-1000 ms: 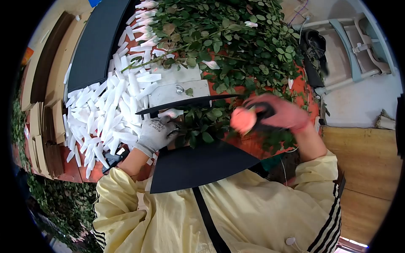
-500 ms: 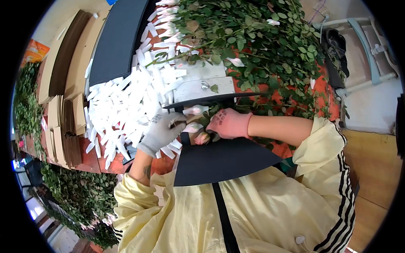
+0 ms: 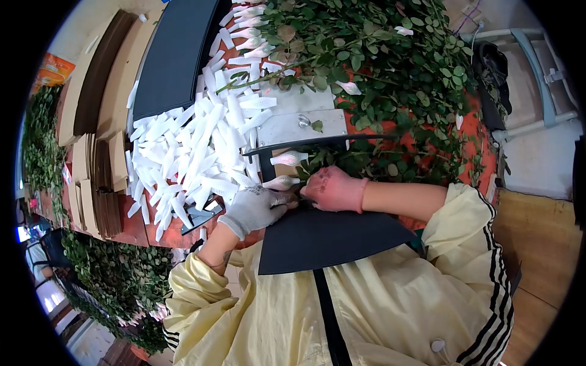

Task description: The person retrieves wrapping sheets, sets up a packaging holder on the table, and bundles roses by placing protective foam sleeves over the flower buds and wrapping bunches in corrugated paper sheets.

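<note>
My left hand (image 3: 256, 207), in a pale grey-white glove, has its fingers closed around a rose bud (image 3: 293, 202), which is mostly hidden by them. Beside it, my right hand (image 3: 334, 190) in a pink glove is curled shut just below the bud, on the rose's stem side; the stem itself is covered. Two rose buds in white mesh sleeves, an upper sleeved bud (image 3: 290, 158) and a lower sleeved bud (image 3: 281, 183), lie just beyond my hands. Under and in front of them is a black curved board (image 3: 329, 238).
A heap of white mesh sleeves (image 3: 183, 152) covers the table's left part. Leafy rose stems (image 3: 390, 73) are piled at the back right. Cardboard pieces (image 3: 97, 177) and a black panel (image 3: 174, 61) stand left. A metal plate (image 3: 293, 128) lies behind my hands.
My left hand has moved right and down from the sleeves' edge onto the rose bud, covering it. My right hand stays closed beside it. The view has shifted slightly.
</note>
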`<state>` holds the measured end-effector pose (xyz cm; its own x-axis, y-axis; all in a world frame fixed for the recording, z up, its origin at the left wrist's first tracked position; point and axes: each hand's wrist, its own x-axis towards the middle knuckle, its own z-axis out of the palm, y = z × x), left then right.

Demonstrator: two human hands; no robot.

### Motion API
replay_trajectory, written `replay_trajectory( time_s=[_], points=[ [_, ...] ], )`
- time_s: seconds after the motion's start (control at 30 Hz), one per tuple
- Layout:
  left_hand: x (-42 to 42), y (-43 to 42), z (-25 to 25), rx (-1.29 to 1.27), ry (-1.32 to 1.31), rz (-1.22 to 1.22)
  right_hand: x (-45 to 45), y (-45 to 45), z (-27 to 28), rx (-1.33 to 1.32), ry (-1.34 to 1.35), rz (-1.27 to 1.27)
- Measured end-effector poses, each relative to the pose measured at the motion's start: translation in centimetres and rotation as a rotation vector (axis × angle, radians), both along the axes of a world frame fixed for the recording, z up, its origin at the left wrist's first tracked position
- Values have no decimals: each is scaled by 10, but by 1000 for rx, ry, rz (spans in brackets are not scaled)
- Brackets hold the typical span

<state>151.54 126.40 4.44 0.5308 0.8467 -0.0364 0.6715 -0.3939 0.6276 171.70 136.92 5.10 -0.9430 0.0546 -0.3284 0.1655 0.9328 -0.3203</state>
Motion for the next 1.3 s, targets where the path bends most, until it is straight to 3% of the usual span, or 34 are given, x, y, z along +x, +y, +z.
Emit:
replay_trajectory(
  time_s=[0.07,0.13,0.27,0.33,0.53,0.7,0.77,0.83,0.87,0.93,1.03,1.13,1.23,1.3],
  points=[
    [0,-1,-1,115,65,-77,-1,4,14,62,7,-79],
    [6,-4,3,-476,-403,214,-1,5,15,143,-8,-171],
    [3,5,21,-312,-161,88,6,0,-13,185,105,-102],
    [7,5,36,-531,-177,239,7,0,-15,171,101,-83],
    [6,0,29,-579,-62,248,10,3,-14,222,32,-43],
    [6,0,24,-438,-168,190,12,4,-19,183,150,-64],
    [6,1,26,-399,-179,178,8,-1,-14,198,58,-52],
    [6,6,37,-464,116,161,7,-1,-13,216,-27,-33],
    [4,6,34,-463,120,163,10,-1,-16,208,20,-23],
    [-3,4,15,-168,14,335,11,0,-17,200,64,-22],
    [-3,-9,-77,-283,-225,406,10,1,-19,171,29,-23],
    [-9,9,-35,-132,149,171,11,0,-27,178,57,-28],
    [-18,10,-21,-25,290,34,14,-1,-27,175,6,-63],
    [-23,9,-16,30,356,-21,17,-1,-34,176,138,-64]
  ],
)
